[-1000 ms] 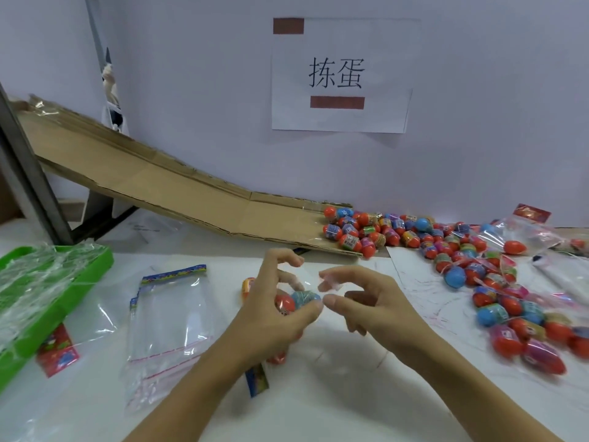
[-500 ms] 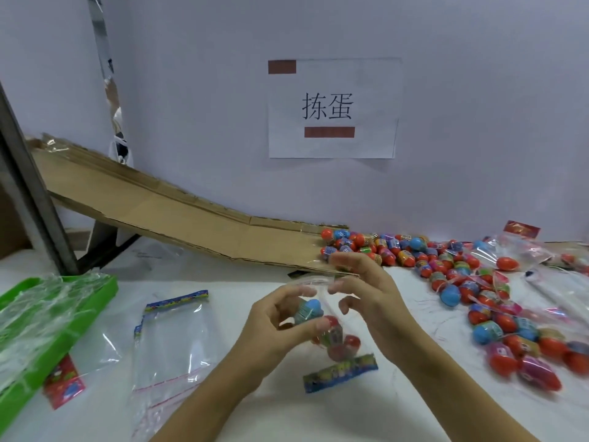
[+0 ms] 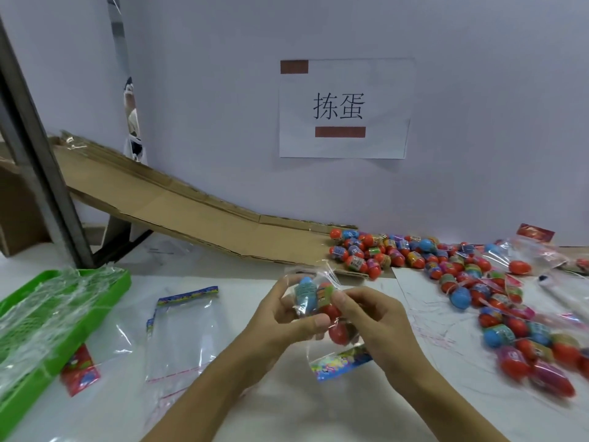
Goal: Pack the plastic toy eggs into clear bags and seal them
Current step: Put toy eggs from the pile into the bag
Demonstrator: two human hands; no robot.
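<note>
A: Grip first?
B: Both hands hold one bag (image 3: pixel 322 309) above the table (image 3: pixel 255 403). The left hand (image 3: pixel 280 320) curls round its left side, thumb pressed across the front. The right hand (image 3: pixel 369 320) pinches the right side, fingertips on the plastic.

A: Contents?
B: A blue egg (image 3: pixel 306 295) on top, left. Red eggs (image 3: pixel 338 331) below and beside it. The bag's printed header (image 3: pixel 341 365) hangs at the bottom, toward the person. Whether the bag is sealed, cannot tell.

A: Around the hands?
B: Empty bags (image 3: pixel 181 333) lie flat on the table just left of the left forearm. Further left, a green tray (image 3: pixel 63 317) with crumpled plastic in it, and a red card (image 3: pixel 79 371) by its near edge.

A: Right side?
B: A loose egg pile (image 3: pixel 414 253) runs from the ramp's foot along the table's right edge, some of them in bags there.

A: Behind?
B: A cardboard ramp (image 3: pixel 191 212) slopes down from the left to the pile. A paper sign (image 3: pixel 342 108) is on the wall above.
</note>
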